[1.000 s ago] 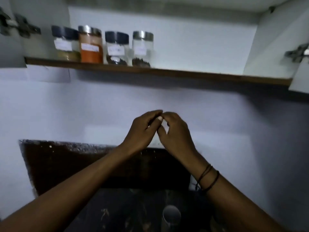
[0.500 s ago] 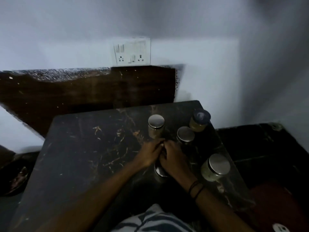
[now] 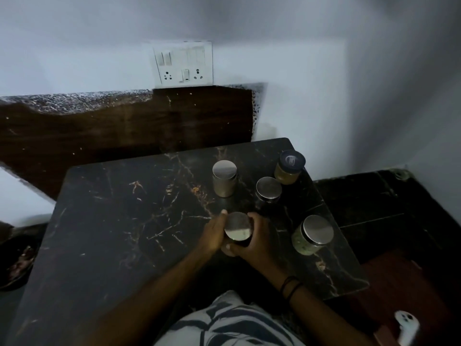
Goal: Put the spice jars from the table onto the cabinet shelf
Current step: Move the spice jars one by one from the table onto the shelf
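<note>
Both hands (image 3: 237,236) clasp jar (image 3: 237,227) | silver lid | dark contents

Single head view only, worn high and tipped steeply down over the black marble-veined table (image 3: 124,221); faces forward toward the white wall with its white switch-and-socket plate (image 3: 183,63); close enough for both forearms to enter from the bottom edge, left hand (image 3: 214,233) and right hand (image 3: 259,236) near centre; wide-angle bend at the edges; dim lighting; no second view to share anything with.
</note>
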### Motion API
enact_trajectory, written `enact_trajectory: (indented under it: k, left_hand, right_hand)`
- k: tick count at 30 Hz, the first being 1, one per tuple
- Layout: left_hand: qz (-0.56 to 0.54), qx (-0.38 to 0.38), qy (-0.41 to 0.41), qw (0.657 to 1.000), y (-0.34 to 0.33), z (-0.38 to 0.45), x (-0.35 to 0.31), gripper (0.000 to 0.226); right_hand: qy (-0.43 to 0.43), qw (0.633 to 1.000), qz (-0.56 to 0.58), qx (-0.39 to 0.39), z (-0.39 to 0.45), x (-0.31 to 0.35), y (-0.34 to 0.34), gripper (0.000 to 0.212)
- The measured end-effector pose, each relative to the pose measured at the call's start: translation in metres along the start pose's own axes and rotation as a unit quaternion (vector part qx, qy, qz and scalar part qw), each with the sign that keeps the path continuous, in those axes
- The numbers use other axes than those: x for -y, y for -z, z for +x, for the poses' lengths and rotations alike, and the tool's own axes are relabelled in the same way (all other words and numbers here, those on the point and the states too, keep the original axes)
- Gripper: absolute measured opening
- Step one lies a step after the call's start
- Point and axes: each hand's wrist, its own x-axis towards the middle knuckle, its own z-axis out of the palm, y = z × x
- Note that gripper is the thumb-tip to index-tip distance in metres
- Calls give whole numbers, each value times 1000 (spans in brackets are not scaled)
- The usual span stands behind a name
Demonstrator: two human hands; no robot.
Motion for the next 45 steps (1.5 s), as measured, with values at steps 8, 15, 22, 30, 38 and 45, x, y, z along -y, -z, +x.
enact_trajectory:
  k: [8, 15, 22, 30, 38, 45]
  left_hand:
    - [-188, -32, -30, 981, 12, -12, -40, 57]
    - [-225, 51, -25, 973, 20, -24, -58, 52]
    - [-268, 6, 18, 963, 18, -27, -52, 54]
    - [-296, 6, 49, 954, 25, -28, -37, 47]
    - [-295, 12, -32, 955, 36, -26, -87, 59]
    - [-297, -27, -205, 932, 61, -40, -233, 61]
  right_hand:
    - [-125, 891, 436, -13, 39, 25, 14, 36]
    - [-199, 818, 535, 69, 48, 46, 15, 40]
    - [-257, 809, 519, 103, 52, 45, -1, 49]
    - [-275, 819, 488, 124, 52, 43, -10, 38]
    - [-190, 834, 509, 101, 76, 87, 18, 60]
    - [8, 849, 521, 92, 135, 199, 95, 53]
